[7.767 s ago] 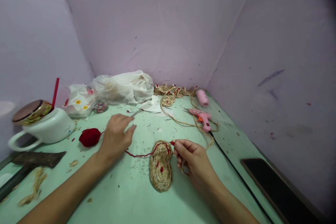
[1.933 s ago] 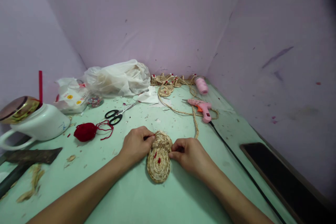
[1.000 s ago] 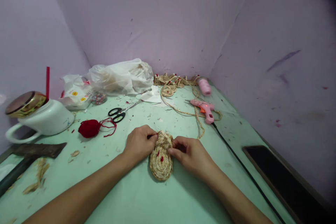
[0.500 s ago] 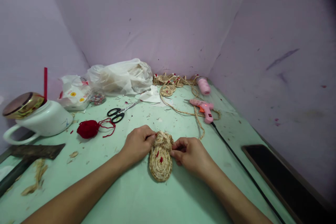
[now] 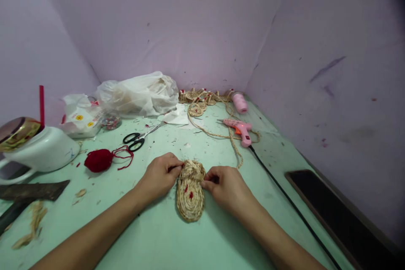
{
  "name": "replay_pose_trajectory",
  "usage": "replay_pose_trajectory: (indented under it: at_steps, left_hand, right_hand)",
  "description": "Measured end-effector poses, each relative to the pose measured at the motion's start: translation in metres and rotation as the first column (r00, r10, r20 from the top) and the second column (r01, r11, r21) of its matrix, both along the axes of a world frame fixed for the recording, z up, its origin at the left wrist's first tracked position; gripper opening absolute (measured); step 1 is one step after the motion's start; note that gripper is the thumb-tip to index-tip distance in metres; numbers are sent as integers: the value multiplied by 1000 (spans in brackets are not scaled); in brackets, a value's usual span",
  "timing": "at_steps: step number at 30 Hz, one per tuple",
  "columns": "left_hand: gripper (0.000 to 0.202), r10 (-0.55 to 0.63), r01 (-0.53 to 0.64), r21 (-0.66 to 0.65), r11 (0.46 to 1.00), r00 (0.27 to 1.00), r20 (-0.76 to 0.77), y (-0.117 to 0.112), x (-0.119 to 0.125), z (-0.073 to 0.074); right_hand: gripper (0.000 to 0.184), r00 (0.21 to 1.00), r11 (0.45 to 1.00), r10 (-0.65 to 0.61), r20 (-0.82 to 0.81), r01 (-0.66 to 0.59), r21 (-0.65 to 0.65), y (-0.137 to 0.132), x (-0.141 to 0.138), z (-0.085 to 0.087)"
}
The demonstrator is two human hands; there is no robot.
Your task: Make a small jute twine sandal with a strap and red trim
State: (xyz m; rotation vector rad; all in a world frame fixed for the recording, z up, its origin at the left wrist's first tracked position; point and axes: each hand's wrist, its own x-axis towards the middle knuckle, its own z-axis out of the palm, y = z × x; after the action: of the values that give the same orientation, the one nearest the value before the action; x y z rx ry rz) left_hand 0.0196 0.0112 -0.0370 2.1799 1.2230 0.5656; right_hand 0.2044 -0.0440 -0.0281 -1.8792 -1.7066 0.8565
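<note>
A small sandal of coiled jute rope [image 5: 190, 194], with red stitches on its sole, lies flat on the mint-green table [image 5: 158, 236]. My left hand [image 5: 160, 174] has its fingers curled and pinches the left side of the sandal's strap. On the other side my right hand [image 5: 226, 186] is closed the same way on the strap's right edge. A ball of red yarn [image 5: 98, 160] with a loose tail rests to the left, apart from both hands. Black-handled scissors [image 5: 136, 140] lie beyond it.
A pink glue gun [image 5: 238, 129] with a black cord [image 5: 284, 206] lies at the right, amid loose jute rope [image 5: 202, 105]. A pink thread spool [image 5: 239, 102], plastic bags [image 5: 139, 95], a white mug [image 5: 41, 152], a hatchet [image 5: 28, 194] and a dark phone [image 5: 335, 215] ring the table.
Since 7.8 s ago the red yarn no longer runs to the sandal, the scissors lie uncovered, and my left hand has come to the strap. In the last second both hands have barely shifted.
</note>
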Motion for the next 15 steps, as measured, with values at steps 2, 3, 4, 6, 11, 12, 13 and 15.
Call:
replay_pose_trajectory:
  at_steps: [2,3,4,6,11,12,13,15]
  left_hand:
    - [19,-7,8,-15,1000,999,46,1,-1,0]
    - [18,7,-5,-31,1000,997,76,1,-1,0]
    - [16,31,-26,-50,998,994,106,2,-1,-1]
    - [14,86,-74,-83,994,985,151,2,-1,-1]
    - [17,77,-60,-94,994,980,182,2,-1,-2]
    - [17,63,-48,-89,995,982,179,2,-1,-2]
    - [18,49,-35,-82,996,984,171,1,-2,-1]
    - [19,26,-18,-61,998,990,141,1,-2,-1]
  right_hand:
    - [7,1000,1000,5,-1,-5,2,0,1,-1]
    - [7,1000,1000,8,0,-8,4,0,1,-1]
    - [7,1000,1000,10,4,-10,7,0,1,-1]
    - [7,1000,1000,10,17,-10,11,1,1,-1]
    - [8,1000,1000,10,19,-10,15,1,0,0]
    - [8,1000,1000,11,18,-11,11,1,0,0]
    - [8,1000,1000,13,17,-13,9,1,0,0]
    - [8,1000,1000,20,16,-21,10,1,0,1]
